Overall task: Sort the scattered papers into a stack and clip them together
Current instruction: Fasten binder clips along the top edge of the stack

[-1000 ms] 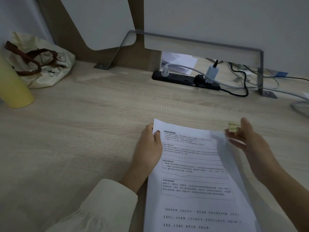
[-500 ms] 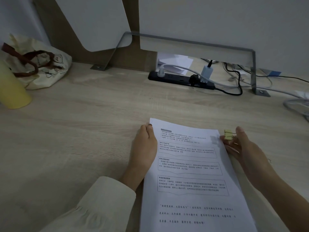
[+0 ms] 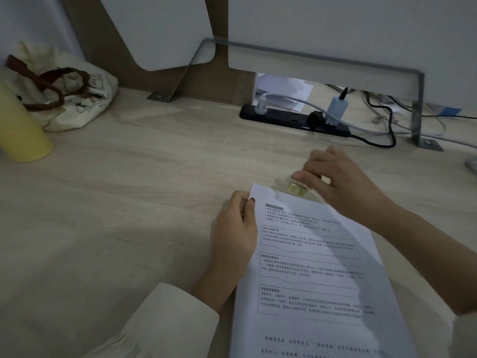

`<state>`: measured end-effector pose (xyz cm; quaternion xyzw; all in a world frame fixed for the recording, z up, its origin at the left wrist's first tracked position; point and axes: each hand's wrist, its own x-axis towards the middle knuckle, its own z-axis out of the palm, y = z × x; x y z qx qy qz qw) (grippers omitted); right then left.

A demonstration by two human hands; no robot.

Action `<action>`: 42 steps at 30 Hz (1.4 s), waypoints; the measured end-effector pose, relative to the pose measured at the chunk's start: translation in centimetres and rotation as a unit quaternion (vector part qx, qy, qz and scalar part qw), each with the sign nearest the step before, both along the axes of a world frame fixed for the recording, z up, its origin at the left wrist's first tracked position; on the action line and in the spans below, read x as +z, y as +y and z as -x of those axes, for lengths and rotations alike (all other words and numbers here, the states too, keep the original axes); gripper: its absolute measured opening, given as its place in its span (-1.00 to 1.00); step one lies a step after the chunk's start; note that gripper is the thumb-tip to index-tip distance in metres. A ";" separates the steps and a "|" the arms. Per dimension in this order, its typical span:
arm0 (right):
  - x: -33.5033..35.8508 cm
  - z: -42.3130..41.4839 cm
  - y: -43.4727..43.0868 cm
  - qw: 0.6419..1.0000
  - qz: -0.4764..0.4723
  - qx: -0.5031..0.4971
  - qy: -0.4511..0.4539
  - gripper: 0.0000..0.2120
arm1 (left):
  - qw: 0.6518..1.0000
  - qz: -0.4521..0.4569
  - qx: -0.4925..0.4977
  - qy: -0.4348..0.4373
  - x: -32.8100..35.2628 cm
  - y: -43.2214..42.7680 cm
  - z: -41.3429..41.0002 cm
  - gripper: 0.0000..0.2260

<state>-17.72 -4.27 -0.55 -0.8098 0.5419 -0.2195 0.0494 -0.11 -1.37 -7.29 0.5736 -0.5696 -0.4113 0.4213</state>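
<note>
A stack of printed white papers (image 3: pixel 309 267) lies on the wooden desk (image 3: pixel 129 202), running from the centre toward the lower right. My left hand (image 3: pixel 236 228) holds the stack's upper left corner, thumb on the top sheet. A small yellow binder clip (image 3: pixel 296 189) sits at the stack's top edge. My right hand (image 3: pixel 333 182) hovers over that edge and pinches the clip from above; the hand is blurred and hides the clip's handles.
A yellow cylinder (image 3: pixel 18 130) and a cream tote bag (image 3: pixel 67 96) stand at the far left. A black power strip (image 3: pixel 291 118) with plugs and trailing cables (image 3: pixel 382 135) lies at the back, beside a grey metal bracket (image 3: pixel 418 104).
My right hand has carried the clip from the stack's right edge up and leftward to the top edge. The left hand has kept its hold on the corner.
</note>
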 end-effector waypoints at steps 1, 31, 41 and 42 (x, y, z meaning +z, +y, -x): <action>-0.3 -0.7 -0.6 1.000 0.011 0.013 -0.003 -0.53 | 1.000 0.016 -0.004 0.007 0.0 0.1 0.0 -0.82; 0.9 -1.9 -5.1 0.976 -0.153 0.155 -0.002 -0.77 | 0.983 0.002 -0.100 0.156 1.2 -0.6 -1.0 -0.87; 0.9 -2.1 -4.9 0.970 -0.204 0.132 0.029 -0.49 | 0.983 -0.021 -0.093 0.157 0.9 -0.7 -1.0 -0.92; 1.0 -2.2 -4.8 0.967 -0.218 0.127 0.029 -0.49 | 0.984 -0.025 -0.093 0.152 0.8 -0.7 -1.0 -0.93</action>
